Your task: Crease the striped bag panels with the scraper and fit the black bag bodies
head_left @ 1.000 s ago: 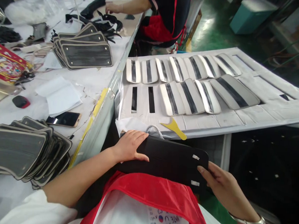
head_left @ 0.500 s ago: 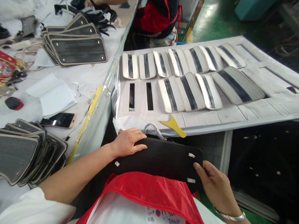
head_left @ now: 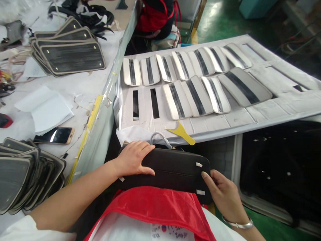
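A black handbag (head_left: 171, 175) lies on its side at my lap, its long base panel facing up. Small white wrappings cover studs near the panel's corners, and a wrapped grey handle (head_left: 161, 136) loops out behind it. My left hand (head_left: 135, 158) rests flat over the bag's left part, thumb spread away from the stretched fingers. At the right end, my right hand (head_left: 222, 187) grips the bag's edge with the thumb on top and the fingers curled beneath. A yellow forked tool (head_left: 181, 132) lies just beyond the bag on the table's near edge.
Several grey panels with dark stripes (head_left: 199, 95) lie on the covered table (head_left: 244, 120) ahead. The left table holds stacks of dark panels (head_left: 73, 56), a phone (head_left: 56, 135) and white paper (head_left: 49, 106). Another person (head_left: 156, 16) sits at the far side.
The view has shifted slightly, so the surroundings sit further left. My left thumb has spread farther from the fingers and lies lower on the base panel. My right hand keeps its grip.
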`<state>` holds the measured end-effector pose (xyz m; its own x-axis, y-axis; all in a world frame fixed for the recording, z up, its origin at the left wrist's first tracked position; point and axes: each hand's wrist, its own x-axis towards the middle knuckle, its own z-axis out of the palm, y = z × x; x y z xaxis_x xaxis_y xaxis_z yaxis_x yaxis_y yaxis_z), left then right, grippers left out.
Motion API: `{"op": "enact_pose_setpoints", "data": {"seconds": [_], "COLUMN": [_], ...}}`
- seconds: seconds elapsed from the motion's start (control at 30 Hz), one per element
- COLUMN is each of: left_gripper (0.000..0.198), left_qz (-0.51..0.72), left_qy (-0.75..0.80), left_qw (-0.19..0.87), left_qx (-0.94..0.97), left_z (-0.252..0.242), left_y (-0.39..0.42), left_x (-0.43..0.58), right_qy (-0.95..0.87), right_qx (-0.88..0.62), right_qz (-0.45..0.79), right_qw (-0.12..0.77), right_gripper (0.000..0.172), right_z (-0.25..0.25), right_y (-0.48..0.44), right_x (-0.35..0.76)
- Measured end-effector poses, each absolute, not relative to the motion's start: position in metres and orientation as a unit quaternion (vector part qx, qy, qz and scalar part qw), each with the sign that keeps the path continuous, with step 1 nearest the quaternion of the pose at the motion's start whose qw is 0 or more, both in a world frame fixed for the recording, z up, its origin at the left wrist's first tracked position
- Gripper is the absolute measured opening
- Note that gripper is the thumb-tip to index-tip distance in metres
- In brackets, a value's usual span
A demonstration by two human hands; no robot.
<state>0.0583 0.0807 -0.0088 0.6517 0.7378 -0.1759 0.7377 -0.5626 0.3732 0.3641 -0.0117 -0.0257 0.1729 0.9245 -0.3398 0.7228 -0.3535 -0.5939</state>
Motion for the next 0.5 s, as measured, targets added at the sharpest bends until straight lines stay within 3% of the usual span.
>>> {"op": "enact_pose_setpoints", "data": {"seconds": [0.5], "left_gripper": [0.055], "left_qz": [0.002], "left_qy": [0.34], "left_qw": [0.238], "left_qx": [0.91], "left_z": [-0.022], "left_y": [0.091], "left_x": [0.125], "right_qy": [-0.531], "right_qx": [-0.761], "right_qz": [0.333], "right_qw": [0.168], "right_gripper": [0.04], "right_z": [-0.026], "right_y": [-0.016], "right_x": [0.36]}}
